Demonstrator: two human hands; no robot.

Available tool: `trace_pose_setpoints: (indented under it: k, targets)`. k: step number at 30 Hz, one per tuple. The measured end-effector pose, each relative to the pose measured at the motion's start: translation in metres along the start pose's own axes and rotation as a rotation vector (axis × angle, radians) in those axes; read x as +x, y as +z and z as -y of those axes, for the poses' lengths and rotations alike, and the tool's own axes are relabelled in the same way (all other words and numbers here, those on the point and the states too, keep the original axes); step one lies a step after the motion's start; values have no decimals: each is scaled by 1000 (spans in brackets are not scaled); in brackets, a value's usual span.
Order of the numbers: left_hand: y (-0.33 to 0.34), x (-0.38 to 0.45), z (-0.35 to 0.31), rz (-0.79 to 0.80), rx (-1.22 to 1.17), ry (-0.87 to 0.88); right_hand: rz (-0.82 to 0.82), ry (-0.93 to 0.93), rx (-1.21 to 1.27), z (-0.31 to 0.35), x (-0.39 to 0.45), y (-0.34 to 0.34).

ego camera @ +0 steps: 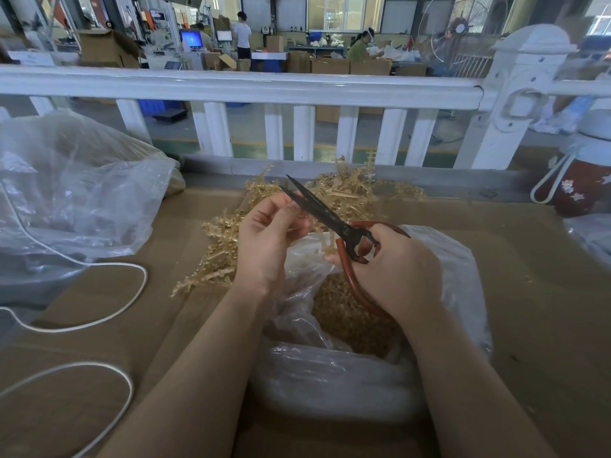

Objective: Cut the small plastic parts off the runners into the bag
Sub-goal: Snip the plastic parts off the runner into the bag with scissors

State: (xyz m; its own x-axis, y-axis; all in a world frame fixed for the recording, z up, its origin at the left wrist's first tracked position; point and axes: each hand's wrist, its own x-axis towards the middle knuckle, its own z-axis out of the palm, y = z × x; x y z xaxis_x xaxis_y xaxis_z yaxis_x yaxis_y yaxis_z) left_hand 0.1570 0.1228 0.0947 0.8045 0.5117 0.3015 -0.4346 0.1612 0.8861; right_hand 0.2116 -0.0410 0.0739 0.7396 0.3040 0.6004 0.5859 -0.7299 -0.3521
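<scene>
1. I see soft, even daylight coming from the windows (344,11) at twelve o'clock.
2. Shadows on the cardboard are faint.
3. The clear bag (76,193) at nine o'clock shows mild glare.
4. The railing (231,84) bows from wide-angle distortion; the background looks soft.

no readable text anywhere; the blue monitor (191,39) far back is too blurred, and the red bottle (577,185) shows only star and flower prints, no words.

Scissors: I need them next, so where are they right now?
In the head view, centre: the scissors are in the right hand, blades pointing up-left past the left hand, above the open bag.
</scene>
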Motion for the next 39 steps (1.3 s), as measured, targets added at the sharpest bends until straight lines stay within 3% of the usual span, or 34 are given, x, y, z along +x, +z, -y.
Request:
trace_pose_setpoints:
  k: [17, 39]
  targets:
    - [1, -4, 4, 45, 248, 120, -17, 31, 13, 3, -1, -5]
    - [-2, -2, 3, 87, 158, 65, -74, -52, 58, 0, -1, 1]
